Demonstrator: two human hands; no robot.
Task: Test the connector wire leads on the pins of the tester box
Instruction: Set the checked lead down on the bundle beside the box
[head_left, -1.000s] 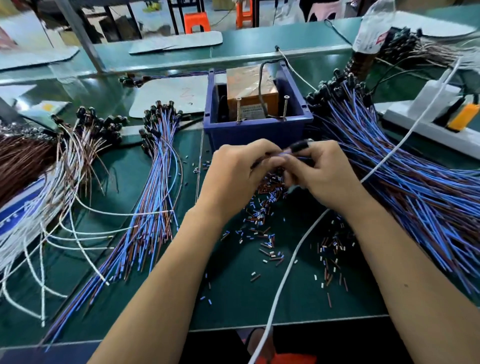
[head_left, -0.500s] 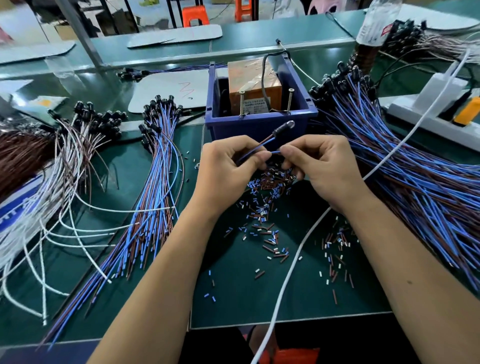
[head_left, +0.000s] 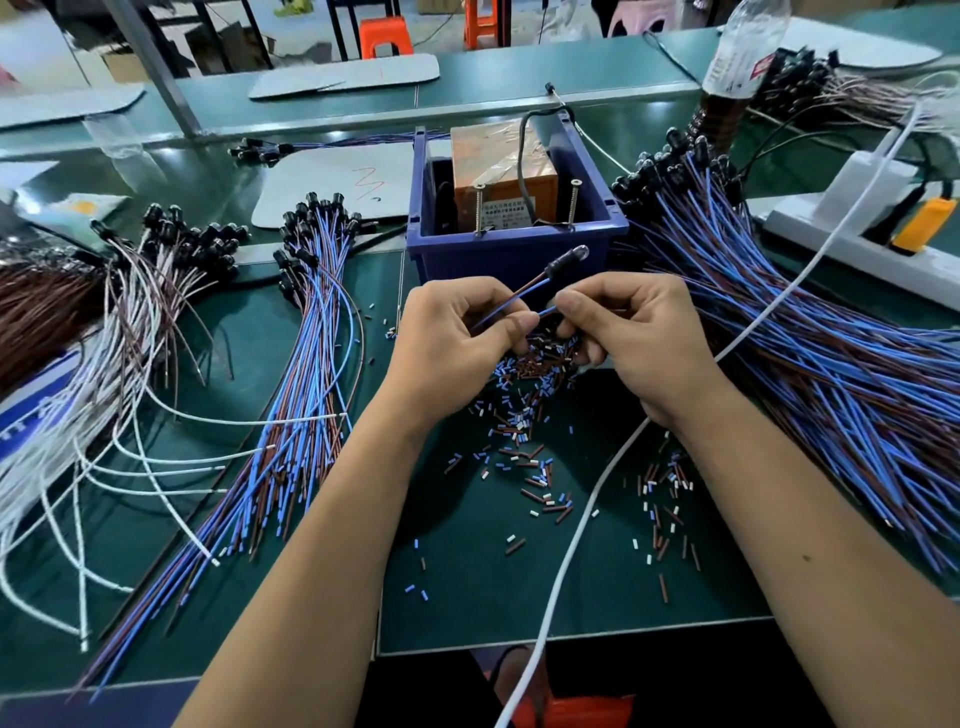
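Note:
A blue bin in the middle of the bench holds the orange tester box, with two upright screw pins at its front edge. Just in front of the bin, my left hand pinches a connector wire whose black connector head points up toward the bin. My right hand pinches the blue lead end of the same wire. The two hands sit close together above a heap of cut insulation bits.
A large pile of blue and brown connector wires lies at the right, a smaller bundle at the left, white and brown wires further left. A white cable crosses the mat. A power strip sits at the right.
The connector head has swung up from between my hands and now points at the bin. Both hands stay in front of the bin, working the lead ends.

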